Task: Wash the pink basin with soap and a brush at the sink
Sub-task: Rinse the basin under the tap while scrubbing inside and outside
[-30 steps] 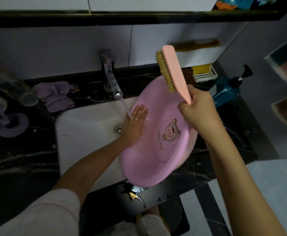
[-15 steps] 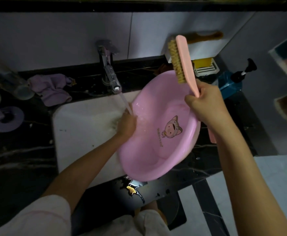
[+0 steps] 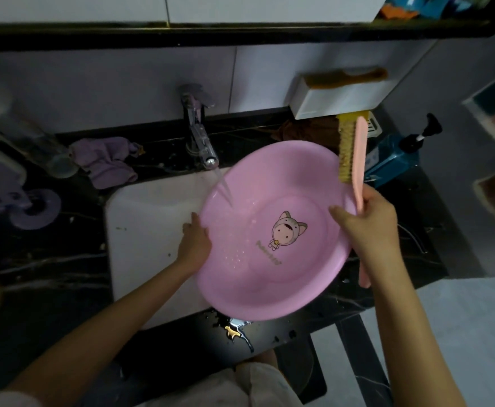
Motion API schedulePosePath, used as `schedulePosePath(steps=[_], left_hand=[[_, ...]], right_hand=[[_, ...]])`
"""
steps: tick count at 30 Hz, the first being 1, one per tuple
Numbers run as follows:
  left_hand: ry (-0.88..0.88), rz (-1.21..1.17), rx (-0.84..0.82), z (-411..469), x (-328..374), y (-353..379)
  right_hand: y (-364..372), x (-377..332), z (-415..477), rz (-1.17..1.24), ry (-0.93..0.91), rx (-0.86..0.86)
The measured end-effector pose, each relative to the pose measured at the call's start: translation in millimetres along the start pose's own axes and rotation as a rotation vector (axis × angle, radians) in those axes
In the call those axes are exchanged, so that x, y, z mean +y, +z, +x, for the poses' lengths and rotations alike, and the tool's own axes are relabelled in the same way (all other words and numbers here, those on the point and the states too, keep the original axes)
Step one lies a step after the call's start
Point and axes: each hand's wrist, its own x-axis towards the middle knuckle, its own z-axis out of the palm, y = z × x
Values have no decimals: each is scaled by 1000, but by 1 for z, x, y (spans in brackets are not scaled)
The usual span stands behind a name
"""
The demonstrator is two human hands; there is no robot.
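Pink oval plastic basin (image 3: 269, 277) sits tilted over the right part of the white rectangular sink (image 3: 152, 230), inner side facing up toward the camera and right edge reaching out over the black marbled counter (image 3: 49, 274). A cartoon figure in a grey hood is printed on the basin floor. Chrome tap (image 3: 202, 142) stands at the far edge of the sink; thin stream of water (image 3: 224, 186) falls from it onto the basin's far-left inner wall, and droplets show on the near-left wall. Left hand (image 3: 195, 242) grips the basin's left rim, thumb on the inner side, the other fingers hidden behind the edge. Right hand (image 3: 366, 221) is curled round the handle of a pink-backed scrub brush with tan bristles (image 3: 358, 160), held upright at the basin's right rim, bristles facing left; the thumb lies over the rim, and the handle end shows below the wrist. Crumpled purple cloth (image 3: 105, 160) lies on the counter far left of the tap. Blue pump bottle (image 3: 393, 160) stands to the far right, just beyond the brush.
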Motion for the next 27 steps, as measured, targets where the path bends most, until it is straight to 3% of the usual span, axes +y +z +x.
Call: schedulePosePath(steps=[3, 11, 14, 16, 18, 20, 23, 25, 27], left_hand=[[28, 38, 13, -22, -5, 6], [617, 680, 86, 47, 26, 17], [562, 734, 144, 73, 51, 25], [540, 761, 89, 69, 53, 40], [692, 744, -48, 56, 44, 46], [812, 711, -57, 62, 27, 38], [702, 689, -56, 72, 15, 6], [673, 492, -45, 66, 12, 2], [473, 201, -41, 50, 8, -3]], right_hand=[[2, -10, 6, 11, -30, -58], [-4, -19, 31, -57, -103, -189], [-2, -16, 37, -47, -91, -190], [-1, -14, 40, -19, -64, -187], [0, -14, 42, -27, -58, -188], [1, -14, 45, -34, -65, -195], [3, -10, 45, -19, -55, -208], [4, -5, 44, 14, -30, -203], [3, 0, 44, 72, 14, -191]])
